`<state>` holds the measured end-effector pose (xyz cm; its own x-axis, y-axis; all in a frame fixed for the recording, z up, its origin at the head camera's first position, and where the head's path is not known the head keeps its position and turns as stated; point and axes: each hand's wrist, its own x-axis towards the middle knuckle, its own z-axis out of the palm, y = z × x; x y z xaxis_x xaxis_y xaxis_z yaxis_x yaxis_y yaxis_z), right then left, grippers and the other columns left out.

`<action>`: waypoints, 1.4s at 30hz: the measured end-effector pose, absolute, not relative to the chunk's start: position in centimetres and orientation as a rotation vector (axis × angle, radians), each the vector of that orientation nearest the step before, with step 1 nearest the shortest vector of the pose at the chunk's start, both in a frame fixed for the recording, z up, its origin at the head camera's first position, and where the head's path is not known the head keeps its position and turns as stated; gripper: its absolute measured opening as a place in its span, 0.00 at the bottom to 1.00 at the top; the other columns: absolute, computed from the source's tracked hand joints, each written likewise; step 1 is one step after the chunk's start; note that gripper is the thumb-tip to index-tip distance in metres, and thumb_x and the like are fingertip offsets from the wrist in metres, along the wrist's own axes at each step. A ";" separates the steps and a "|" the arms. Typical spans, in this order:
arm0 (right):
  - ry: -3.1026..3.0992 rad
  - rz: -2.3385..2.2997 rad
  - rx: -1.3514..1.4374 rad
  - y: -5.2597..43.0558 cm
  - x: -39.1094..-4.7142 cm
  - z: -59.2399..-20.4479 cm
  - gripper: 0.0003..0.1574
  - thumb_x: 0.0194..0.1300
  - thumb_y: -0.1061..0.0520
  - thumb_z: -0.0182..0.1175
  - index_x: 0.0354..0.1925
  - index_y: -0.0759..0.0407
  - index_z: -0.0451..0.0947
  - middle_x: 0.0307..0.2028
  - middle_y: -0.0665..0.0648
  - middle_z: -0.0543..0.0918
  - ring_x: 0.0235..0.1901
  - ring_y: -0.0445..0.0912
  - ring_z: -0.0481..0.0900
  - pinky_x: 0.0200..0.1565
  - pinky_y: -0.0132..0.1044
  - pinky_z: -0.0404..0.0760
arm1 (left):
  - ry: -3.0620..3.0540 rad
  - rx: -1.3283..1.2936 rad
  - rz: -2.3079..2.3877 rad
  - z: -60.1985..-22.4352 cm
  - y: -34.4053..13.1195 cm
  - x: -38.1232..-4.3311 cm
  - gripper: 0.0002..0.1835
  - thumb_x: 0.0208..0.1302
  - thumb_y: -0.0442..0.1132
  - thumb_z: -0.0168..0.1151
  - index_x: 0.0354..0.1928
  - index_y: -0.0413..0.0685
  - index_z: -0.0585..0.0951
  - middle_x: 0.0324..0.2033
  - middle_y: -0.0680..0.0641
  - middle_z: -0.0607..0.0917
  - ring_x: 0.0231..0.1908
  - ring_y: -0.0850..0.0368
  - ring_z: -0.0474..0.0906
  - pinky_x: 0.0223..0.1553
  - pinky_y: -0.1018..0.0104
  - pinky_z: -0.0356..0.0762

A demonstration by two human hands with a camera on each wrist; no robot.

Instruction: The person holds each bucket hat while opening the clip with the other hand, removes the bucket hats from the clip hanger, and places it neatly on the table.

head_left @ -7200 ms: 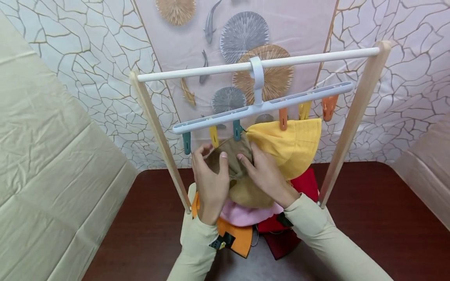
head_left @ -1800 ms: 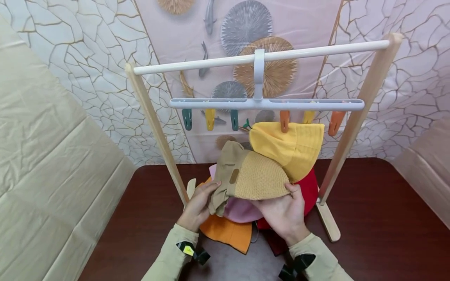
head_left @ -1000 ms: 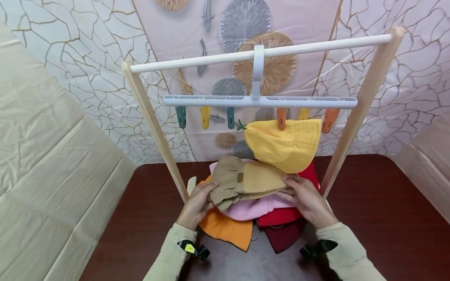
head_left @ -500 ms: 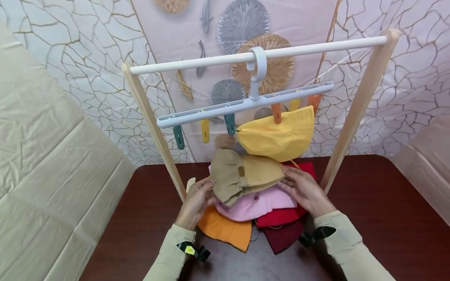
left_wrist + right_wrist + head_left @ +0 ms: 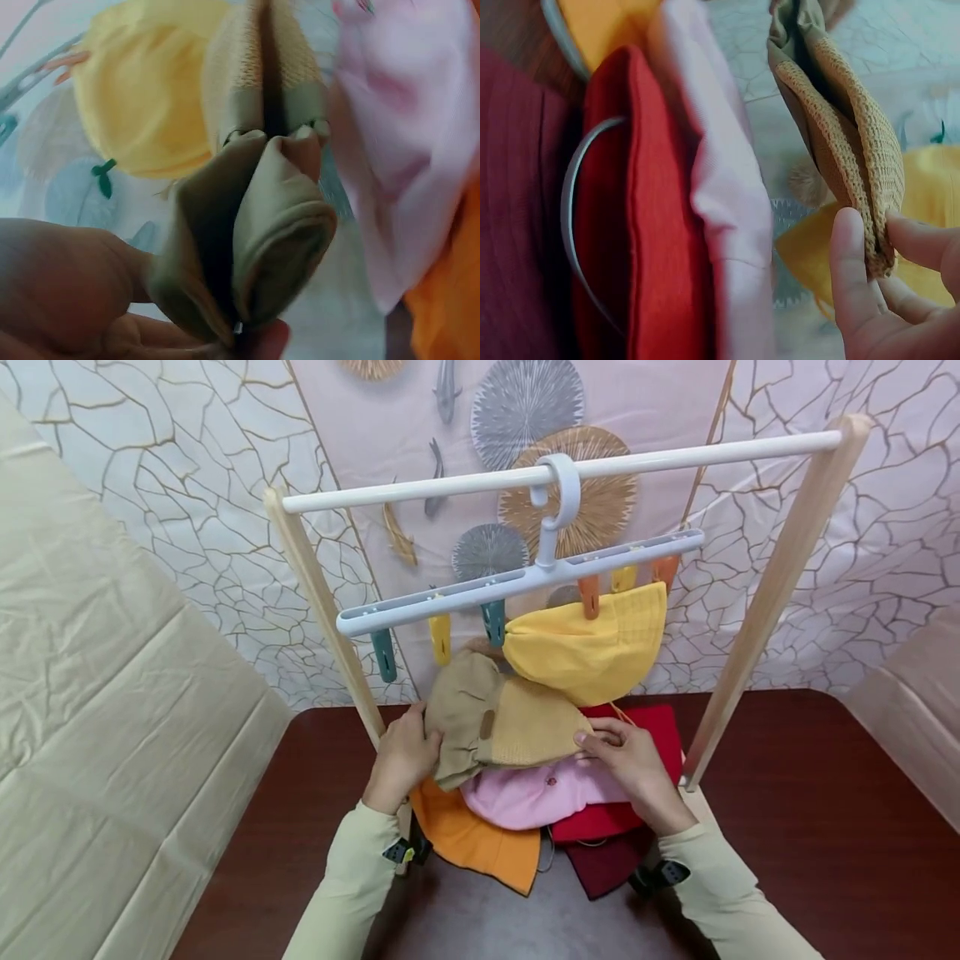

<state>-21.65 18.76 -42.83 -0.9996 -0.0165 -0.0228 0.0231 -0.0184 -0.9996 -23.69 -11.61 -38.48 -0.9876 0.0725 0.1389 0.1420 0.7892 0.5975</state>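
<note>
A khaki sun hat [image 5: 525, 722] with a woven straw-coloured part is stretched sideways between my two hands, below the hanger. On its gathered cloth end, my left hand [image 5: 402, 756] grips with the thumb in front. My right hand [image 5: 630, 764] pinches the tip of the woven end; in the right wrist view thumb and fingers [image 5: 847, 251] close on the folded weave. From the left wrist the hat's folded cloth [image 5: 285, 202] shows an opening between its layers. Above it, a yellow hat [image 5: 592, 643] hangs by an orange clip [image 5: 590, 599] on the pale blue hanger [image 5: 525, 578].
Beneath lie a pink hat [image 5: 525, 797], an orange hat [image 5: 480, 843], a red hat [image 5: 600, 823] and a maroon piece [image 5: 607, 864]. A wooden stand with a white rod [image 5: 690, 462] carries the tilted hanger. Green [image 5: 384, 656] and yellow [image 5: 440, 641] clips hang at its left.
The khaki hat was up against the hanger's clips earlier; it has come down and been flattened. Lately it shifted slightly left and up with both hands, while the hanger has turned to a slant.
</note>
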 end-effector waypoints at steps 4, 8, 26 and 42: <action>2.303 -2.176 -0.011 17.4 -21.4 -42.9 0.20 0.72 0.68 0.65 0.57 0.80 0.78 0.37 0.59 0.88 0.31 0.41 0.89 0.39 0.35 0.89 | -2.905 -0.161 -0.815 -38.7 -11.2 -24.3 0.31 0.75 0.39 0.60 0.71 0.24 0.67 0.50 0.22 0.83 0.48 0.26 0.83 0.51 0.35 0.81; 2.386 -2.098 -0.084 16.2 -21.3 -43.1 0.17 0.71 0.68 0.66 0.54 0.79 0.79 0.39 0.68 0.89 0.31 0.47 0.91 0.37 0.37 0.89 | -2.904 -0.012 -0.758 -39.5 -10.4 -25.0 0.38 0.74 0.50 0.64 0.70 0.26 0.66 0.52 0.20 0.79 0.50 0.23 0.80 0.53 0.33 0.79; 2.982 -1.688 -0.308 14.0 -21.6 -42.9 0.22 0.73 0.63 0.66 0.63 0.67 0.83 0.36 0.63 0.92 0.36 0.52 0.91 0.38 0.44 0.88 | -2.802 0.395 -0.922 -44.5 -8.2 -26.7 0.46 0.78 0.59 0.50 0.82 0.33 0.50 0.69 0.16 0.57 0.62 0.14 0.64 0.66 0.28 0.64; 2.987 -1.358 -0.402 14.3 -23.8 -43.6 0.10 0.77 0.65 0.58 0.46 0.68 0.86 0.33 0.63 0.85 0.38 0.56 0.83 0.46 0.52 0.81 | -2.993 0.372 -0.613 -44.2 -7.0 -25.0 0.47 0.78 0.69 0.43 0.72 0.28 0.69 0.69 0.13 0.63 0.66 0.14 0.64 0.67 0.28 0.65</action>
<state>-23.85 14.33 -43.61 -0.9571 -0.1511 0.2471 -0.2855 0.6352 -0.7176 -24.96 -7.00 -44.24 -0.9688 -0.2476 0.0143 -0.2220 0.8914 0.3950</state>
